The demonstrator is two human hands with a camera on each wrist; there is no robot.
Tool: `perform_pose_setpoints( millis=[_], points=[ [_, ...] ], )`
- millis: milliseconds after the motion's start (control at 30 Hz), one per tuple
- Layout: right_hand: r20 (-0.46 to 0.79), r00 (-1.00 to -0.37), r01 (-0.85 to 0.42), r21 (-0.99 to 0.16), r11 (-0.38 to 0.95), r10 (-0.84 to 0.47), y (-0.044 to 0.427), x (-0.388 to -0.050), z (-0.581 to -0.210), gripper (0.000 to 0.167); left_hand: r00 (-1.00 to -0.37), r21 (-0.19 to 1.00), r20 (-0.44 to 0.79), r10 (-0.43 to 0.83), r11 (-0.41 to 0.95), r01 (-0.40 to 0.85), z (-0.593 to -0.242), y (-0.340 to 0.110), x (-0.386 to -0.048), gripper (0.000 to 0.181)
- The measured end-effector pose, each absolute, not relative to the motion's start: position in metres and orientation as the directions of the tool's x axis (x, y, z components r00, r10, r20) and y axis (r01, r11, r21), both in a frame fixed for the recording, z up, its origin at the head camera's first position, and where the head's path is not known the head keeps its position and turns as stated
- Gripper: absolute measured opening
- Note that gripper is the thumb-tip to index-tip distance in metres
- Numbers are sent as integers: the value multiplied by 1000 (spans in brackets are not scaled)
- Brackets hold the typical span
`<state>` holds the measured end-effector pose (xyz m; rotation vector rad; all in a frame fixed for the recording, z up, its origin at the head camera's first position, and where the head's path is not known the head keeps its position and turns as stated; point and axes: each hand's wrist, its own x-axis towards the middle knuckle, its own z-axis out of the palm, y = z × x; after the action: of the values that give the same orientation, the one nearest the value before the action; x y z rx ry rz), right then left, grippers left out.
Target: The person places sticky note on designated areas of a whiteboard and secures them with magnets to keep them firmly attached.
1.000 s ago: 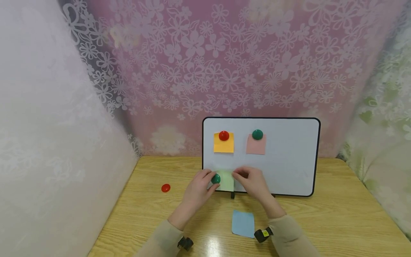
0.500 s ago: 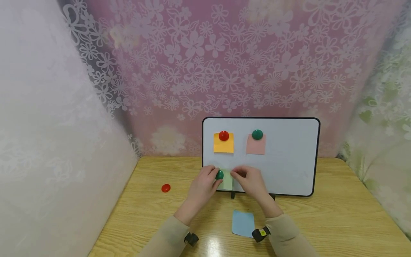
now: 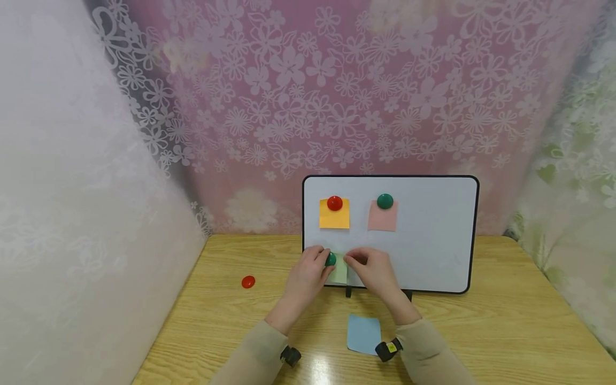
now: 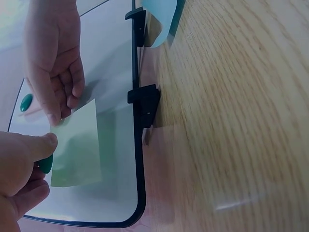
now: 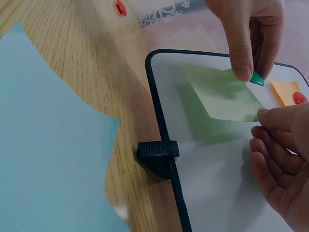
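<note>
My left hand [image 3: 305, 275] pinches a round green magnet [image 3: 330, 259] at the upper left of a pale green sticky note [image 3: 339, 271]. With thumb and fingertip, my right hand [image 3: 377, 271] pinches the note's upper right corner. In the right wrist view the note [image 5: 224, 94] stands off the whiteboard [image 5: 212, 179] and casts a shadow on it. Higher on the board, a red magnet [image 3: 335, 203] sits on an orange note [image 3: 334, 219], and another green magnet [image 3: 385, 201] on a pink note [image 3: 383, 220].
A loose red magnet [image 3: 248, 282] lies on the wooden table [image 3: 216, 321] at the left. Between my forearms lies a blue sticky note [image 3: 363, 335], its edge curling in the left wrist view. Black stand feet [image 4: 146, 104] hold the board's lower edge.
My left hand has moved up and to the right with the green magnet. The green note has shifted slightly up and left, with my right hand still on its corner.
</note>
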<state>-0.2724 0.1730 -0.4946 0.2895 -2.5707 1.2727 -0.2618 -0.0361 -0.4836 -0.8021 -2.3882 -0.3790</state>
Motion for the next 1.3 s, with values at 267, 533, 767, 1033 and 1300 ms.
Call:
perform_pose_setpoints(
  millis=[267,533,767,1033,1300],
  points=[
    [324,-945,-288,-751,594,-49,170,-272,-491,12,-646,57,608,462,786,616,-488,-32,-267,37],
    [346,-937,-304,-736,605,-50,170,-273,-490,12,-649,60,606,461,787,614,-488,-29,-269,36],
    [347,-937,-302,-735,607,-45,170,-274,-489,13,-618,-15,627,474,800,599,-486,-25,-270,37],
    [372,-927,-320,-726,608,-43,170,-276,-491,11,-593,-92,642,487,816,571,-492,-22,-277,38],
    [372,-928,-311,-728,611,-30,170,-275,-489,11,-568,-100,669,480,815,571,-493,-20,-279,39]
  ],
)
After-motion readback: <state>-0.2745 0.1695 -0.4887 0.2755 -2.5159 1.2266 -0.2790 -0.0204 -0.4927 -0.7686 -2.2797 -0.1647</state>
